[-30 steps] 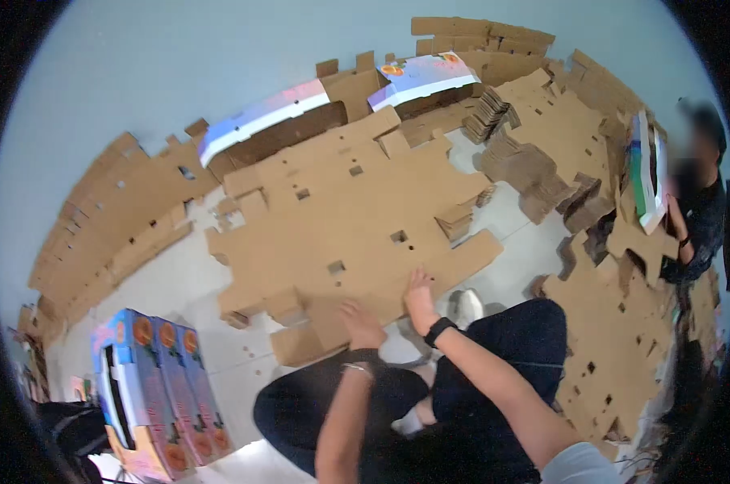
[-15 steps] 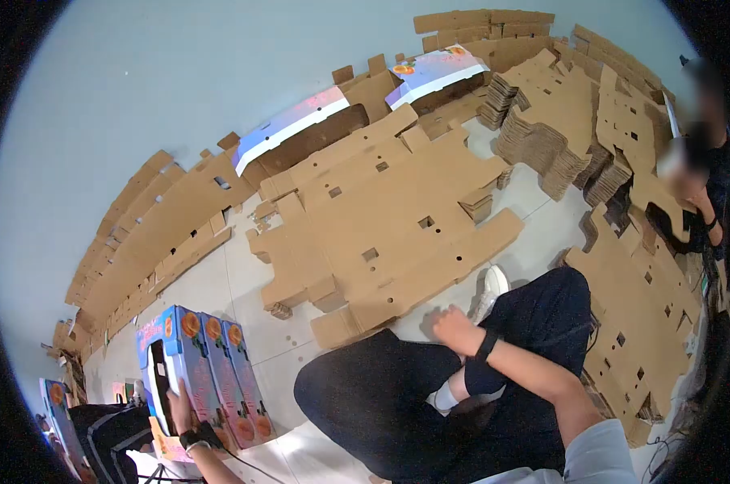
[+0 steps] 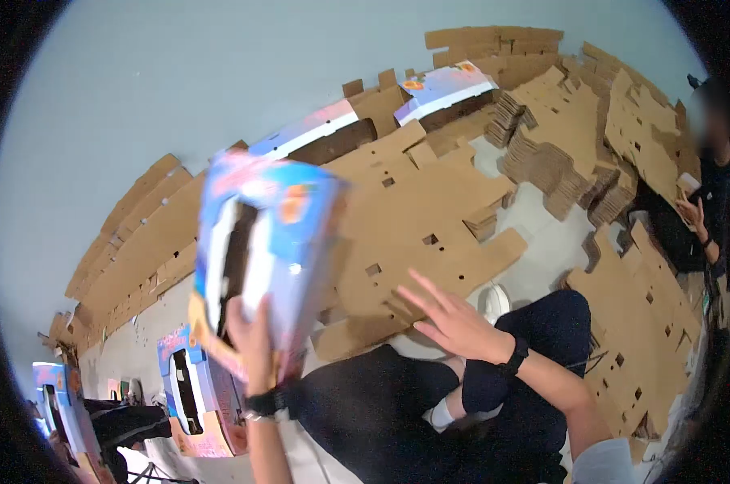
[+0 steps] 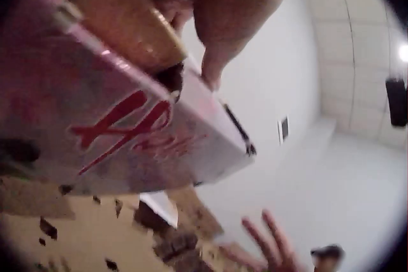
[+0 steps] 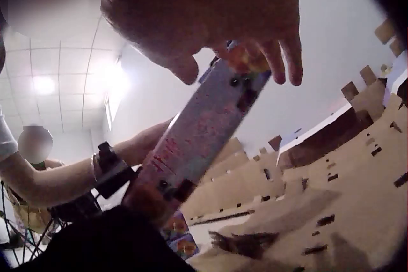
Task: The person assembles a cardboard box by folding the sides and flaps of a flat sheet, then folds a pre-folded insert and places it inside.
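My left hand [image 3: 252,339] grips a printed carton [image 3: 288,270] by its edge near the long cut-out opening. Blue, pink and white, the carton has orange fruit pictures and is raised and tilted over the left end of a flat brown cardboard sheet [image 3: 397,218]. In the left wrist view, red lettering shows on the carton side [image 4: 134,132], with the thumb pressed along its edge. My right hand [image 3: 454,323] is spread, palm down, near the front edge of the sheet and holds nothing. From the right wrist, the carton [image 5: 197,132] appears beyond my right fingers.
Another printed carton [image 3: 196,395] stands on the floor at left. Stacked cardboard blanks [image 3: 542,161] lie at back right, and more sheets [image 3: 631,323] at right. Printed panels [image 3: 446,93] line the wall. A person [image 3: 712,177] at far right handles a cardboard sheet.
My left hand left the cardboard sheet, took a printed carton from the row at left, and lifted it rightward. The right hand rose off the sheet and its fingers spread.
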